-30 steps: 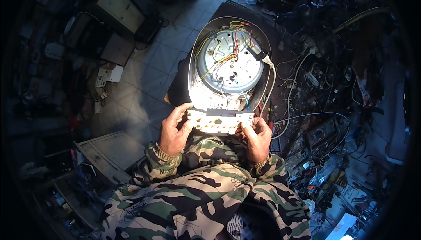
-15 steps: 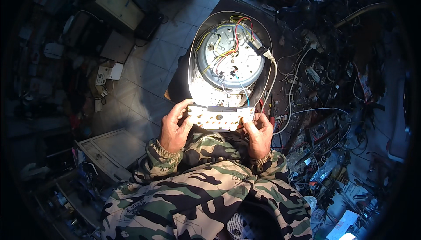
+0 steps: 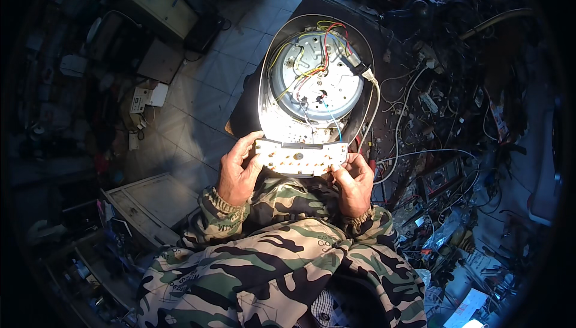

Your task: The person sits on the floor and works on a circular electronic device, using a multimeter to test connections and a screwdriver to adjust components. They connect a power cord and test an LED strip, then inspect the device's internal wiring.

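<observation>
Between my two hands I hold a white circuit board with small components and solder points on its face, seen in bright light. My left hand pinches its left end between thumb and fingers. At the right end, my right hand grips the lower corner with thumb and fingertips. Just beyond the board lies an opened appliance housing, its round metal base facing up. Red, yellow and blue wires cross that base. A blue and a thin dark wire run from it toward the board.
A power plug with a white cord is attached at the housing's right side. A dark bench carries the housing. Cords, tools and scrap parts crowd the right. On the left, a cabinet and a wooden panel stand near the tiled floor.
The board is tipped slightly, so its face shows more fully, and its lower edge has moved up a little. Both hands keep their hold with small shifts.
</observation>
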`<state>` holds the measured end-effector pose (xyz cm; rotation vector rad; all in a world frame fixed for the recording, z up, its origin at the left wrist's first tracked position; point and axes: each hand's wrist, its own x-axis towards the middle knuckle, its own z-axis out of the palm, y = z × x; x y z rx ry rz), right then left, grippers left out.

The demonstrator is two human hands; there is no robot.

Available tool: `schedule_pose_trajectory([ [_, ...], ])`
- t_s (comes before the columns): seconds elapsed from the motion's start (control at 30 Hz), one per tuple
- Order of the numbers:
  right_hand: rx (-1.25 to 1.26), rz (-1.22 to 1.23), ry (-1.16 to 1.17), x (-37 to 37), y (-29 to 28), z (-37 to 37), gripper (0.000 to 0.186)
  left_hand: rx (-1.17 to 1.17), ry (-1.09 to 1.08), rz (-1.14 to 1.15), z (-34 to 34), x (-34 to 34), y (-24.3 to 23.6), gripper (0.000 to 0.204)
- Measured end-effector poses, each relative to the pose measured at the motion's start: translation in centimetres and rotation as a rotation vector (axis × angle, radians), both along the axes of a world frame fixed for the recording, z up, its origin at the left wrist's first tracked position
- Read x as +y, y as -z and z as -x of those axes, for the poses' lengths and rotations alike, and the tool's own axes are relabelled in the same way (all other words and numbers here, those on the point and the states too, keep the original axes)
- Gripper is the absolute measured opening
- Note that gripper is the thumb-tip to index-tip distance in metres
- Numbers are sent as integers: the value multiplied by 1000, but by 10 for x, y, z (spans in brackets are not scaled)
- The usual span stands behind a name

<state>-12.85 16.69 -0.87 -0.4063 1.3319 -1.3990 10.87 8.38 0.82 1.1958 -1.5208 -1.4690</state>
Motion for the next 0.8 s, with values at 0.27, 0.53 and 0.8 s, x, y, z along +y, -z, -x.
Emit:
schedule_pose_trajectory([
  [0.27, 9, -14, 5, -2, 1, 2, 21, 13, -3, -9, 3, -2, -1, 43],
  [0.53, 17, 25, -31, 1, 8, 6, 25, 6, -7, -16, 5, -3, -1, 42],
  [0.8, -37, 95, 14, -11, -13, -12, 61, 31, -42, 18, 14, -2, -1, 40],
])
